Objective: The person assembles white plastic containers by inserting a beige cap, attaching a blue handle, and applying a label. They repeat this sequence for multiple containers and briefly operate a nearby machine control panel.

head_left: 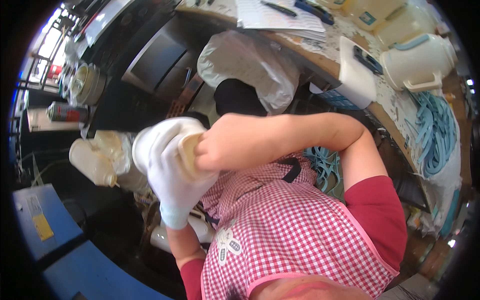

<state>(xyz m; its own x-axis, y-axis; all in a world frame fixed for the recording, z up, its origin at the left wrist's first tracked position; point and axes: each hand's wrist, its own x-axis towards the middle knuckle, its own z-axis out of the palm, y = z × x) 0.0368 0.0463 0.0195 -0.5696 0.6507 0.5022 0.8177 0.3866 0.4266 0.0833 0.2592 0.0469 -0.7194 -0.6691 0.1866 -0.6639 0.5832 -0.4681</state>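
Observation:
My left hand (172,162), in a white knit glove, is wrapped round a cream plastic container (188,156) in front of my body. The container's rim faces my right hand, and the glove covers most of its wall. Bare and curled, my right hand (225,142) is at that opening, with its fingertips over the rim and partly inside. Whatever its fingers grip is hidden. My right forearm crosses over my checked apron (295,225). Beyond the glove, to the left, lies a cream moulded plastic piece (92,162) with a narrow neck.
On the worktable (395,122) at right are cream jugs (417,62), a dark hand tool (367,60), papers (280,20) and blue plastic strips (432,132). A white plastic bag (245,57) hangs ahead. Blue panels (100,272) stand lower left; a spray can (67,112) is farther left.

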